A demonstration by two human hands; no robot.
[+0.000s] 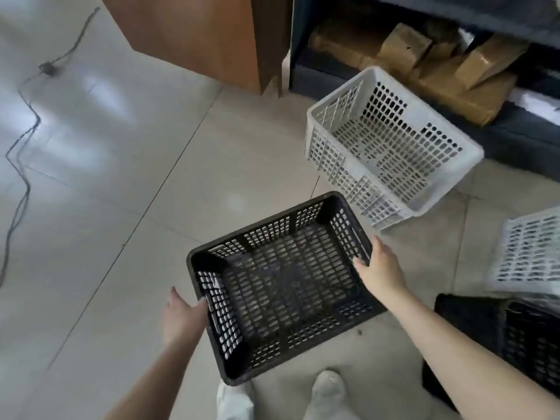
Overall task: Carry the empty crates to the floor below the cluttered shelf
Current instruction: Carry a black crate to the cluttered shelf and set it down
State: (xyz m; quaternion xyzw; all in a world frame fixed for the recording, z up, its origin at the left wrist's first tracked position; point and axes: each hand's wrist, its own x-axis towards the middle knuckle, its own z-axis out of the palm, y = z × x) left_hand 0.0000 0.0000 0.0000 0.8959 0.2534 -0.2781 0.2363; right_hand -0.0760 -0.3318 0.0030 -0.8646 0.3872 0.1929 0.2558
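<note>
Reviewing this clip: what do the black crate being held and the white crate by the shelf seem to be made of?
Black crate: likely moulded plastic, matte, judging by its uniform perforated grid walls and thick rounded rim. White crate: apparently the same kind of plastic, off-white with a slight sheen, with identical slotted walls and a smooth rim. Neither shows any sign of metal or wood.

The right edge cuts off a white crate (528, 250) and, near it, a second black crate (515, 338). The shelf (439, 22) at far right runs past the top edge; its brown packages (448, 71) are blurred. The frame bottom crops both shoes (328, 389).
</note>
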